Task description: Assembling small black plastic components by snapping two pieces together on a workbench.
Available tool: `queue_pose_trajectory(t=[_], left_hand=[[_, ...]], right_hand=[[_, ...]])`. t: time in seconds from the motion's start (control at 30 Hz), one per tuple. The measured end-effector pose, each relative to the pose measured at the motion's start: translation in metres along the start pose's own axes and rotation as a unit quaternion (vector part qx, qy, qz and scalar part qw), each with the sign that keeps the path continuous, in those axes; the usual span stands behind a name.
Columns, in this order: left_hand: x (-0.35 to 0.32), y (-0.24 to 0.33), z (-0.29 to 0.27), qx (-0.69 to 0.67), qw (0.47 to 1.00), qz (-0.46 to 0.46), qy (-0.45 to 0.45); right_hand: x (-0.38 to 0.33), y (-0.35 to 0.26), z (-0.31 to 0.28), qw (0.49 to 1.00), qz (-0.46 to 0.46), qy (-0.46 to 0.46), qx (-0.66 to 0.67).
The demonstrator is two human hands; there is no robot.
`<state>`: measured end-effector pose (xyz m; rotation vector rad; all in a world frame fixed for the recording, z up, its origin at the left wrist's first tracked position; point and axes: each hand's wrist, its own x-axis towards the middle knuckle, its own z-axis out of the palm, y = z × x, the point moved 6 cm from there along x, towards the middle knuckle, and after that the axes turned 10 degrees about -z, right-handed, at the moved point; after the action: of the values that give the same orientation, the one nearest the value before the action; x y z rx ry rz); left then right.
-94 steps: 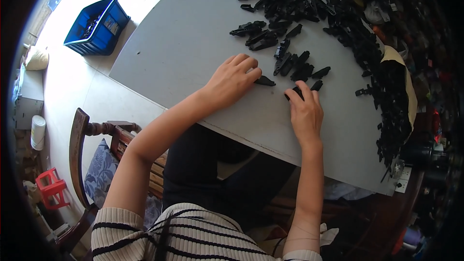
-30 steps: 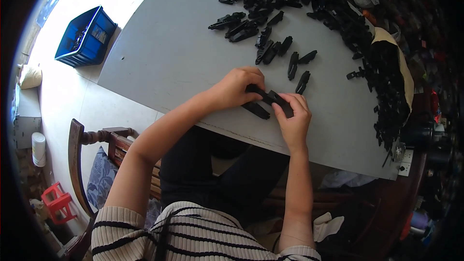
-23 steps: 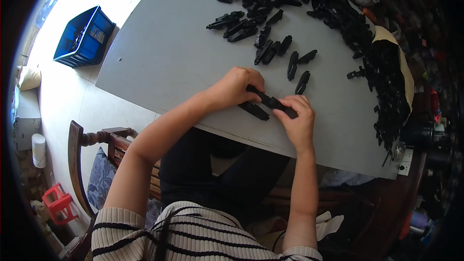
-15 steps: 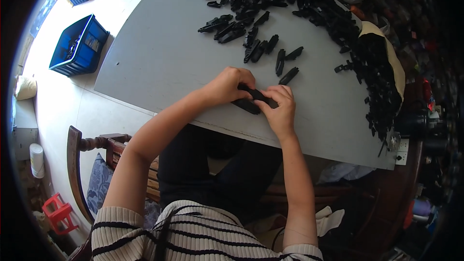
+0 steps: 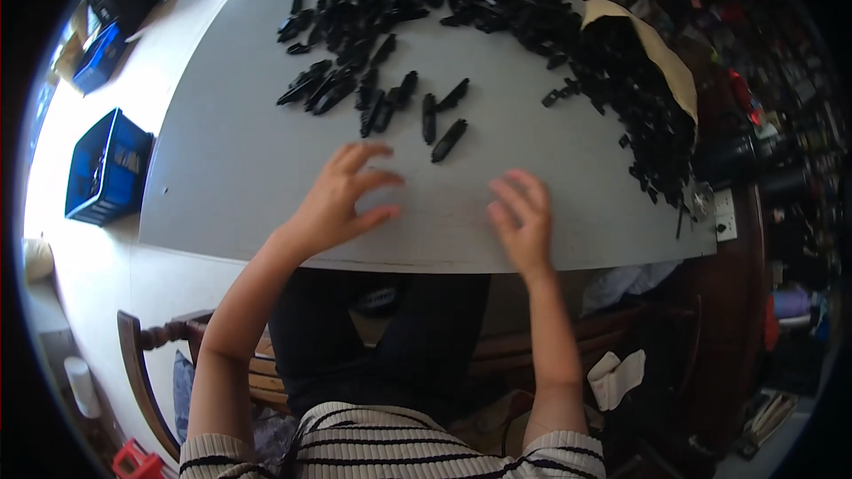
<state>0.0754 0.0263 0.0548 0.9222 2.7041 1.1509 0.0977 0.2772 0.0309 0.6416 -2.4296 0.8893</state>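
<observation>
My left hand (image 5: 342,200) hovers over the near part of the grey table (image 5: 266,195), its fingers spread and nothing in them. Across a gap from it, my right hand (image 5: 524,217) is also open and bare, fingers slightly curled. Beyond the hands lie three loose black plastic parts, long and narrow; the closest black part (image 5: 449,140) is slanted on the tabletop. Farther back, several more form a loose heap (image 5: 346,27) on the left side of the table. The black piece held a moment before does not show on the tabletop by my hands.
A dense band of small black parts (image 5: 612,106) curves along the table's right side, spilling from a pale-rimmed sack (image 5: 657,53). A blue crate (image 5: 111,164) stands on the floor at left. Wooden chair parts (image 5: 133,346) flank my lap. A power socket (image 5: 725,213) sits beside the table's right corner.
Both hands have let go of the black piece and moved apart, with fingers opening. The piece is no longer seen there. The whole view has shifted and turned slightly.
</observation>
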Motion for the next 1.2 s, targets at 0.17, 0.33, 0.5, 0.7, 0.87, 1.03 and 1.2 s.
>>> queue_pose_trajectory(t=[0.17, 0.33, 0.5, 0.7, 0.87, 1.03, 1.2], left_hand=[[0.080, -0.007, 0.014, 0.187, 0.970, -0.081, 0.136], [0.111, -0.020, 0.031, 0.276, 0.944, -0.146, 0.109], [0.105, -0.034, 0.036, 0.239, 0.963, -0.105, 0.065], [0.094, -0.041, 0.027, 0.202, 0.974, -0.068, 0.078], [0.079, -0.039, 0.022, 0.191, 0.978, -0.042, 0.076], [0.041, -0.033, 0.015, 0.177, 0.983, -0.013, 0.054], [0.013, -0.037, 0.002, 0.169, 0.985, 0.002, 0.043]], right_hand=[[-0.014, 0.148, -0.108, 0.958, 0.124, 0.180, -0.187], [-0.033, 0.278, -0.184, 0.876, 0.323, 0.096, -0.346], [-0.038, 0.331, -0.211, 0.859, 0.413, 0.086, -0.290], [-0.003, 0.300, -0.156, 0.850, 0.373, -0.017, -0.371], [0.026, 0.244, -0.085, 0.933, 0.195, -0.030, -0.301], [0.060, 0.144, -0.006, 0.976, 0.043, -0.024, -0.211], [0.071, 0.056, 0.052, 0.987, -0.034, -0.039, -0.151]])
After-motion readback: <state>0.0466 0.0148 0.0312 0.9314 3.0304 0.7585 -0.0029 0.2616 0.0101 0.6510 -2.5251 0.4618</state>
